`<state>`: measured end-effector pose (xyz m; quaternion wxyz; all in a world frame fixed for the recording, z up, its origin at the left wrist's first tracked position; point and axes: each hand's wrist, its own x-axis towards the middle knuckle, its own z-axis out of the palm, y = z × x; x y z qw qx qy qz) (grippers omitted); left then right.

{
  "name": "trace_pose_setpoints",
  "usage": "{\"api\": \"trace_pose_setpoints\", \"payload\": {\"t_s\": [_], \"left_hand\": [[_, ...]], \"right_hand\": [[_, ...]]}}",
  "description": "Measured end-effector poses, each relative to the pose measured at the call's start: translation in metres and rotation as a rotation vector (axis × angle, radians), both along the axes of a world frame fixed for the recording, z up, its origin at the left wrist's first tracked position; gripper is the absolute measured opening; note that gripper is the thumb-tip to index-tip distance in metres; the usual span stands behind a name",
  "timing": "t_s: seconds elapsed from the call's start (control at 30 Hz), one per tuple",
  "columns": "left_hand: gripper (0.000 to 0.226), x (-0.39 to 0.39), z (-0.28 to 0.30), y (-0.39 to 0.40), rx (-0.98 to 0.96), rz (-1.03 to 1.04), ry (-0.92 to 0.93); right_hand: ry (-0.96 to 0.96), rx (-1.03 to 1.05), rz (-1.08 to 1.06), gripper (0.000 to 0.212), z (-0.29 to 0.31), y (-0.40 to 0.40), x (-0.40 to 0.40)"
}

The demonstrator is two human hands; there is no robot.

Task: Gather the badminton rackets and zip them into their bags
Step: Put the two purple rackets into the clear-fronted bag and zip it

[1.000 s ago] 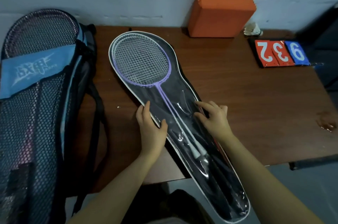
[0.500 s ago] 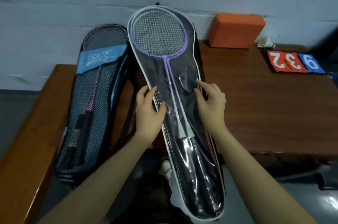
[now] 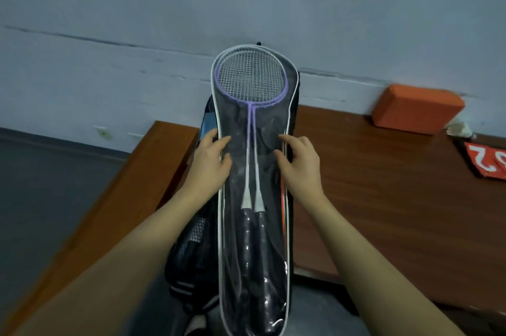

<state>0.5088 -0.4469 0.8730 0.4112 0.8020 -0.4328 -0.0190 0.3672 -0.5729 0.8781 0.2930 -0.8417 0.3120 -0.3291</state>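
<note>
A clear plastic racket bag with white piping stands lifted and tilted upright in front of me. Inside it lie two purple rackets with dark grips, side by side. My left hand grips the bag's left edge at mid-height. On the bag's right edge, my right hand holds it at the same height. A dark mesh racket bag with a blue label lies on the table behind the clear one, mostly hidden by it.
A brown wooden table runs along a pale blue wall. An orange block stands at the back right, with a white shuttlecock beside it and red number cards at the right edge. Grey floor lies to the left.
Both hands have raised the clear bag off the table and swung it left, over the mesh bag. The camera view has shifted left and up.
</note>
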Motion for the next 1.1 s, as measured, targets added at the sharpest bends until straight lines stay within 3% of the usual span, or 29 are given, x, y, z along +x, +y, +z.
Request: {"api": "trace_pose_setpoints", "payload": {"t_s": [0.33, 0.57, 0.83, 0.93, 1.1], "left_hand": [[0.036, 0.117, -0.053, -0.002, 0.190, -0.163, 0.013], [0.040, 0.128, -0.089, 0.006, 0.282, -0.139, 0.145], [0.044, 0.120, -0.096, 0.003, 0.240, -0.071, 0.211], [0.044, 0.116, -0.099, 0.006, 0.295, -0.056, 0.164], [0.047, 0.122, -0.109, 0.011, 0.562, -0.039, -0.142]], "right_hand": [[0.174, 0.193, -0.172, 0.034, -0.041, 0.021, 0.111], [0.291, 0.344, -0.211, 0.043, -0.074, 0.026, 0.118], [0.251, 0.270, -0.256, 0.039, -0.076, 0.020, 0.115], [0.324, 0.242, -0.259, 0.038, -0.080, 0.020, 0.109], [0.527, 0.192, -0.215, 0.040, -0.089, 0.021, 0.100]]}}
